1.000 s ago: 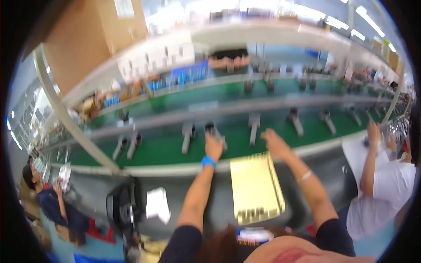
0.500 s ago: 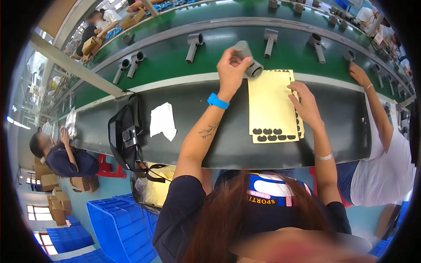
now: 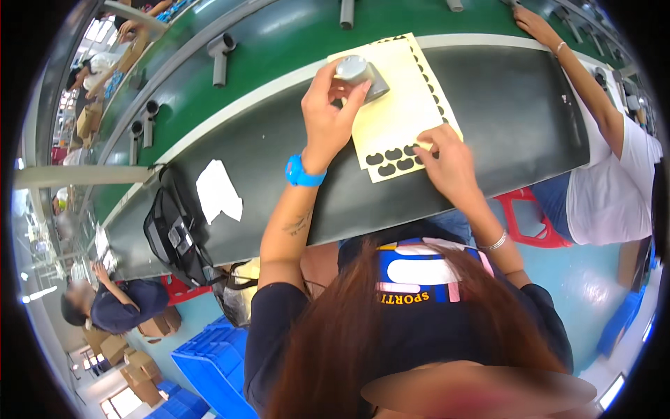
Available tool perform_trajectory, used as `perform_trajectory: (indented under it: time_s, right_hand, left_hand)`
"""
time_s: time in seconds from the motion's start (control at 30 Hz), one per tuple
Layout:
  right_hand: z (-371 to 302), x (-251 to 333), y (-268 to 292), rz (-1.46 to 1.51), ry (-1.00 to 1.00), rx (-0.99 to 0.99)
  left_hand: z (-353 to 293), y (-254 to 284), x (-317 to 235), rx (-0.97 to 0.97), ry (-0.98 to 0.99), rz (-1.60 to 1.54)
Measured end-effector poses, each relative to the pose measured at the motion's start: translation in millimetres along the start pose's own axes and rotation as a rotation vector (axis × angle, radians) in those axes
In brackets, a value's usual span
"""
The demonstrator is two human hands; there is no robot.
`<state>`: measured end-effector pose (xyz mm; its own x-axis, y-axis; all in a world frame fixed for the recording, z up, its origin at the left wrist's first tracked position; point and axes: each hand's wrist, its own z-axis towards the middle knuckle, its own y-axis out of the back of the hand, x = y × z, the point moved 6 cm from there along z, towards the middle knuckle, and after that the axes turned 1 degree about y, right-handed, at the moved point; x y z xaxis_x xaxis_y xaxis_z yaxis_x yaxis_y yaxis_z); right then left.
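My left hand (image 3: pixel 331 112) is closed around a grey T-shaped plastic housing (image 3: pixel 375 87), its round end tipped up toward me. It holds the part over the upper left of a pale yellow sticker sheet (image 3: pixel 391 115). Rows of black oval stickers (image 3: pixel 387 170) run along the sheet's near edge, and more line its right side. At those near rows, the thumb and fingers of my right hand (image 3: pixel 447 160) pinch at the edge of a black sticker (image 3: pixel 412 149). My fingers partly cover that spot. Another sheet's edge shows beneath the top one.
A green conveyor (image 3: pixel 279 49) carries more grey housings (image 3: pixel 220 59) past the dark worktable (image 3: pixel 300 209). A white cloth (image 3: pixel 218 192) and a black bag (image 3: pixel 171 230) lie left. On the right, a co-worker's arm (image 3: pixel 579 77) reaches to the belt. Blue crates (image 3: pixel 216 356) stand behind left.
The view has turned. My left hand has brought the grey housing over the sticker sheet. My right hand has gone from the sheet's right edge to the near sticker rows, its fingers closing.
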<state>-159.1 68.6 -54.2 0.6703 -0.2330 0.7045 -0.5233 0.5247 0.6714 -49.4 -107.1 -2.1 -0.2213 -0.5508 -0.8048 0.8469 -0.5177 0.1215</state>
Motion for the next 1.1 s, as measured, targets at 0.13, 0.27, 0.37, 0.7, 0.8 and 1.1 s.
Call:
perform_trajectory:
  time_s: [0.13, 0.27, 0.37, 0.7, 0.8, 1.1]
  right_hand:
    - [-5, -3, -2, 0.011, -0.016, 0.011]
    - [-8, -3, -2, 0.018, -0.035, -0.061]
    - [-8, -4, -5, 0.051, -0.001, -0.021]
    - [-5, 6, 60, 0.783, -0.038, -0.118]
    - [5, 42, 82, 0.803, 0.106, -0.235]
    - [29, 64, 70, 0.835, 0.101, -0.052]
  left_hand:
    - [-8, -6, -6, 0.033, 0.005, 0.015]
    - [-10, -11, -17, 0.070, -0.041, 0.052]
    - [-8, -10, -23, 0.073, -0.040, 0.090]
    - [-12, -16, -37, 0.141, 0.216, -0.231]
    - [-21, -22, -37, 0.220, 0.206, -0.220]
    - [-33, -40, -47, 0.343, 0.269, -0.324]
